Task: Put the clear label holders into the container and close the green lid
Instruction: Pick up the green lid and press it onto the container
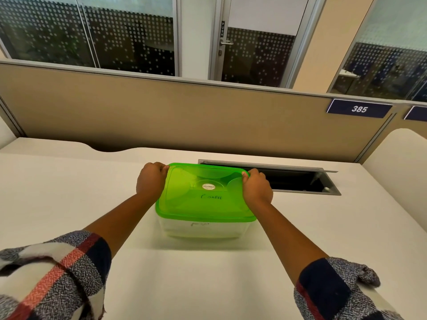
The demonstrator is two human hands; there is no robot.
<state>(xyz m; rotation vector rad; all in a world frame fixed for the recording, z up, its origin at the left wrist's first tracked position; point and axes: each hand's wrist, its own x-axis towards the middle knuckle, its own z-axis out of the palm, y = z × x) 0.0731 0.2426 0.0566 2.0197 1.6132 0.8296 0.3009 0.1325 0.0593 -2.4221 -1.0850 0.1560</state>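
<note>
A clear plastic container [203, 229] stands in the middle of the white desk, and the translucent green lid [203, 199] lies on top of it. The lid carries a round sticker and some handwriting. My left hand [150, 181] grips the lid's far left corner, fingers curled over the rim. My right hand [256, 188] grips the far right corner the same way. The container's walls are cloudy, so I cannot make out any label holders inside.
An open cable tray slot [298, 181] is sunk into the desk just behind and right of the container. A tan partition [184, 116] with a "385" plate [359, 109] closes the desk's far edge. White desk surface [69, 192] surrounds the container.
</note>
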